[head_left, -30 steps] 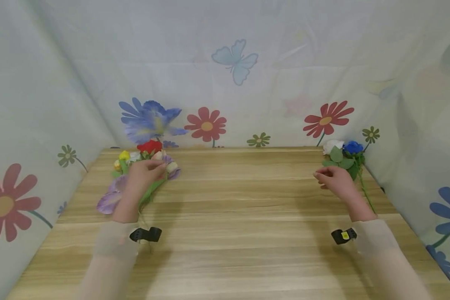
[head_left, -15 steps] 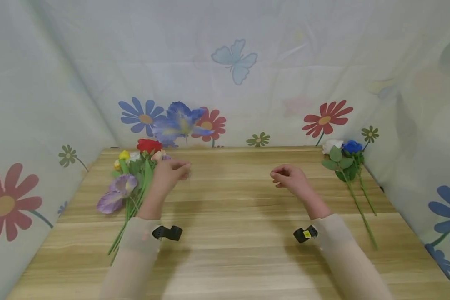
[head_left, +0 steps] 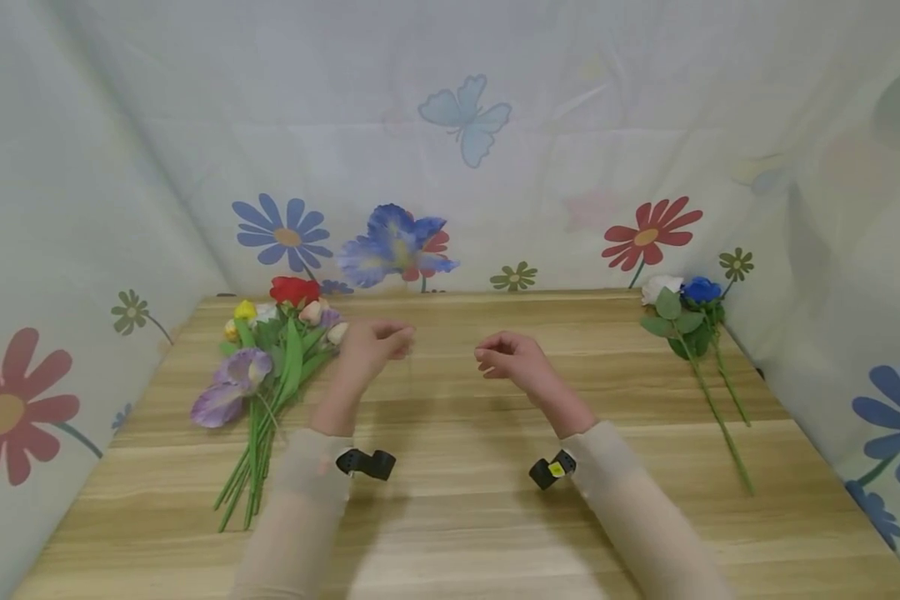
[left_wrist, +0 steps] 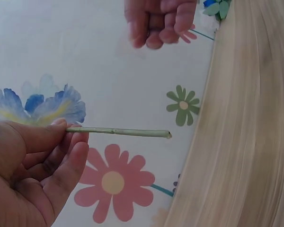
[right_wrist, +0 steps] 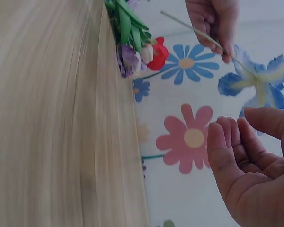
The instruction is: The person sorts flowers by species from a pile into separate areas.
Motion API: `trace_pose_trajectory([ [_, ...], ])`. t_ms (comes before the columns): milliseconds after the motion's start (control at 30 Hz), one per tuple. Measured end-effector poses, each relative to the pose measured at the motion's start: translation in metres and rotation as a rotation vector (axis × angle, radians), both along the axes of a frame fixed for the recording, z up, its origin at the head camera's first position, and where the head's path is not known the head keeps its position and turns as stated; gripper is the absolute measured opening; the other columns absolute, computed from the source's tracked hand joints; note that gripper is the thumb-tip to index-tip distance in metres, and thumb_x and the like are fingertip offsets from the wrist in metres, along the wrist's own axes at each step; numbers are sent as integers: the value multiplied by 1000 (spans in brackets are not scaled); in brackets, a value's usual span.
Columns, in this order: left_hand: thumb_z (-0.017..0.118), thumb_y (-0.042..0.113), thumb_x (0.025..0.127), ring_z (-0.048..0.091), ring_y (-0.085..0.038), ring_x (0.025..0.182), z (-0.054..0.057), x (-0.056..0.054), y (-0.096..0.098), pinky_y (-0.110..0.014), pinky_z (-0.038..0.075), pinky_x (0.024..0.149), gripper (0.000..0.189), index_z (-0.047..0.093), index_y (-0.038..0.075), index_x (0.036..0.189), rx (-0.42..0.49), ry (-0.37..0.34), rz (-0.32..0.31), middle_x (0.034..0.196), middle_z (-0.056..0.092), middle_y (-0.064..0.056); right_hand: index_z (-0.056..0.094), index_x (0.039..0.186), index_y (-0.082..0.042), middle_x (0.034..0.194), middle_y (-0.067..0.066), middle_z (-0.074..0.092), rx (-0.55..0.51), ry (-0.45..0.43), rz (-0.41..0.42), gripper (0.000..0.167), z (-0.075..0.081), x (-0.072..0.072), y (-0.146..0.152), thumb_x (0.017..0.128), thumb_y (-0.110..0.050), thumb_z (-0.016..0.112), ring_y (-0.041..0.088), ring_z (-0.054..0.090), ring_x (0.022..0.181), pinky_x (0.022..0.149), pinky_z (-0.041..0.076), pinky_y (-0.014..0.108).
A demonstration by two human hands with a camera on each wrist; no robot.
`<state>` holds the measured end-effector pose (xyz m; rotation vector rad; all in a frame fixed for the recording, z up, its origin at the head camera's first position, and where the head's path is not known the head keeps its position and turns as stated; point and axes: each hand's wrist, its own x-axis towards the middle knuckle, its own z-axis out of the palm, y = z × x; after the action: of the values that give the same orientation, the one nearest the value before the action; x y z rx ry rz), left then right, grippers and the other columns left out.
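Observation:
My left hand (head_left: 366,357) pinches the thin green stem (left_wrist: 137,133) of a blue artificial iris (head_left: 393,246) between thumb and fingertips. The bloom, blue with yellow streaks, stands above the hand against the backdrop, and the cut stem end sticks out past the fingers in the left wrist view. Facing it across a small gap is my right hand (head_left: 525,365), over the middle of the table. Its fingers are loosely bent, thumb apart from them, with nothing between in the right wrist view (right_wrist: 260,165).
On the wooden table (head_left: 450,533), a bunch of artificial flowers lies at the left, with a red bloom (head_left: 294,290), a purple iris (head_left: 232,387) and long green stems (head_left: 251,467). At the right lie a white rose (head_left: 662,289) and a blue rose (head_left: 701,289). A printed cloth (head_left: 450,50) hangs behind.
Both hands have moved inward from the two sides toward the table's middle. The blue iris has travelled right with my left hand, away from the bunch; the right hand has left the roses.

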<state>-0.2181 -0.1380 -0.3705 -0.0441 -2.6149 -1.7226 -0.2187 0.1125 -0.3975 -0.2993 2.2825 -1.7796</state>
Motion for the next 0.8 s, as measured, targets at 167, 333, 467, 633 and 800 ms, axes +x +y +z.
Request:
trace_pose_trajectory([
  [167,64,17,102,74,-14,84,-2,-2,7,-33,64,86,32,70,-6,123,9,-4,-13,113,74,-28,62,124,11,120,27,67,-44,-39,36,31,-2,2,-16,102,-12,60,9,66,90,91,63,35],
  [333,64,19,102,76,-24,93,-4,-2,13,-36,64,89,32,71,-4,124,3,-25,-20,115,74,-26,63,123,10,122,31,66,-57,-34,76,31,-4,3,-29,101,-11,61,13,66,91,90,63,34],
  [467,64,21,102,75,-31,101,-2,0,17,-42,62,94,33,71,-2,125,-1,-39,-26,117,74,-25,64,122,10,120,29,67,-52,-21,102,31,-5,3,-36,100,-11,62,14,66,93,91,63,35],
  [633,65,23,101,75,-35,104,-1,2,21,-47,61,97,34,71,0,124,0,-40,-32,119,74,-23,63,123,12,120,29,67,-64,-18,120,32,-8,5,-43,100,-10,61,12,66,91,93,62,37],
  [800,65,24,101,76,-35,104,-3,2,23,-45,61,95,34,72,0,124,-13,-34,-43,120,74,-22,62,123,11,115,24,69,-80,-42,113,31,-10,7,-48,99,-9,62,12,66,91,93,62,36],
])
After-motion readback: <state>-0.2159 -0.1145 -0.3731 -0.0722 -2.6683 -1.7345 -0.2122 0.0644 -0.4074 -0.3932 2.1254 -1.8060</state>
